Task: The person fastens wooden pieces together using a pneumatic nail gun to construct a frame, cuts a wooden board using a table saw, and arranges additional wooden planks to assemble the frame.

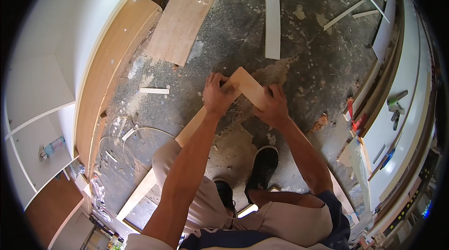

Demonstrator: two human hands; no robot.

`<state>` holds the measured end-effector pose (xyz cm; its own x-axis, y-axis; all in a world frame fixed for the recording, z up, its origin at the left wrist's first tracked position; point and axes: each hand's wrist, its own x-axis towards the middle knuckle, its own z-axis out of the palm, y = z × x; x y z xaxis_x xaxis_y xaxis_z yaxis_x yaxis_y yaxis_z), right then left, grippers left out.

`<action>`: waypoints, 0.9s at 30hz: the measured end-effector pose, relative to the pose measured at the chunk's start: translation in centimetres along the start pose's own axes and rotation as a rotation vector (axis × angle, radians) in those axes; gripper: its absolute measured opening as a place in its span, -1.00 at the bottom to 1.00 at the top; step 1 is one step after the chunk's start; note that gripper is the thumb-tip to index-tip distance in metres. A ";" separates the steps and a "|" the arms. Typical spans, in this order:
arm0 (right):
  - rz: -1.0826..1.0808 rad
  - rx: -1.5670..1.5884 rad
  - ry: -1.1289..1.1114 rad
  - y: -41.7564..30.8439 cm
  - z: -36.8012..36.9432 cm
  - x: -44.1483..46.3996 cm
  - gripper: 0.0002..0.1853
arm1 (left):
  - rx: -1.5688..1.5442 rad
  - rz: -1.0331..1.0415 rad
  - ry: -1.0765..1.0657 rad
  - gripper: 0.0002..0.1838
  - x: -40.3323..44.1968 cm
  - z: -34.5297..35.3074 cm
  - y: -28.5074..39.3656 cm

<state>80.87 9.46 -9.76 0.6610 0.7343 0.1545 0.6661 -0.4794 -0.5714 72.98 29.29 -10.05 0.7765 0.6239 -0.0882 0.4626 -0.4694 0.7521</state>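
Two long wooden boards meet at an angled corner in front of me. The left board [191,126] runs down past my knee toward the lower left, and the right board [252,92] slants down to the lower right beneath my forearm. My left hand [218,94] is closed around the left board just below the corner. Gripping the right board a little below the corner is my right hand [273,108], its thumb side on top. Whether the two boards are fastened together, I cannot tell. My legs hide part of both boards.
On the stained concrete floor lie a wide plywood sheet [187,18], a white strip [272,28], a small white offcut [154,91] and a loop of thin cable [124,133]. A white cabinet [42,77] stands left. A white panel [397,105] at right holds a green-handled tool [396,102].
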 end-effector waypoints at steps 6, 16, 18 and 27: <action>-0.001 -0.007 -0.011 0.2 -0.1 -0.1 -0.37 | 0.094 0.033 0.017 -0.61 -0.2 0.4 0.5; -0.022 -0.017 0.003 0.3 0.1 0.0 -0.40 | 0.077 0.038 0.054 -0.60 -0.3 0.5 0.5; -0.029 -0.008 -0.008 0.4 -0.1 -0.1 -0.38 | 0.011 0.057 0.062 -0.62 -0.2 0.5 0.5; -0.003 -0.032 -0.150 -1.0 0.1 3.6 -0.20 | 0.017 0.042 0.039 -0.64 0.0 0.4 0.4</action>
<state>82.53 12.66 -8.68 0.6019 0.7979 0.0328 0.6799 -0.4905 -0.5451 73.36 28.88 -10.06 0.7782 0.6273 -0.0312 0.4376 -0.5058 0.7434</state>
